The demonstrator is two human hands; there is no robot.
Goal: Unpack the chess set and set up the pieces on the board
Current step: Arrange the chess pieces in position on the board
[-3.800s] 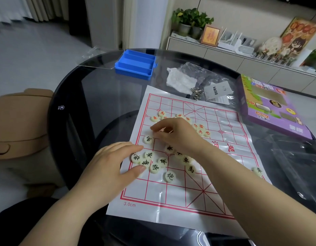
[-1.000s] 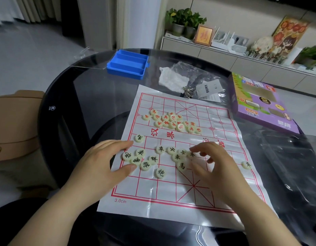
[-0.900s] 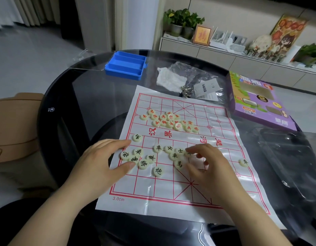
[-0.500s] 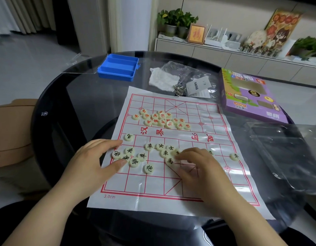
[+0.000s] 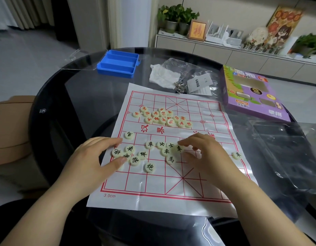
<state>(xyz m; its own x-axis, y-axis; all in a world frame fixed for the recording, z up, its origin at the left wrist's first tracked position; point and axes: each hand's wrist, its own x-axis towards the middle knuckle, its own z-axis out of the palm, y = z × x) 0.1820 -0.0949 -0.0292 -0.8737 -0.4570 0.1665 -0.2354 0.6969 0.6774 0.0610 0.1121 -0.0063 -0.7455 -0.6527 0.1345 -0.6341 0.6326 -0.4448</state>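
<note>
The white chess board sheet point(image 5: 153, 185) with a red grid lies on the round glass table point(image 5: 47, 107). Several red-lettered pieces point(image 5: 162, 118) are bunched on its far half. Black-lettered pieces point(image 5: 150, 151) are scattered across the near half, and one black piece point(image 5: 236, 155) sits alone at the right edge. My left hand point(image 5: 93, 160) rests flat on the board's left edge, its thumb and fingers touching the leftmost black pieces. My right hand point(image 5: 205, 157) hovers with loosely bent fingers, the index tip touching a black piece point(image 5: 179, 148).
A blue compartment tray point(image 5: 118, 63) and its clear lid point(image 5: 79, 61) sit at the far left. A plastic bag with paper point(image 5: 182, 75) lies behind the board, and a purple box point(image 5: 251, 93) at the far right. Clear wrap point(image 5: 278, 153) covers the right side. A tan chair point(image 5: 9, 128) stands to the left.
My right hand came back from the far side of the board to the black pieces, then crept left onto them. My left hand stayed put.
</note>
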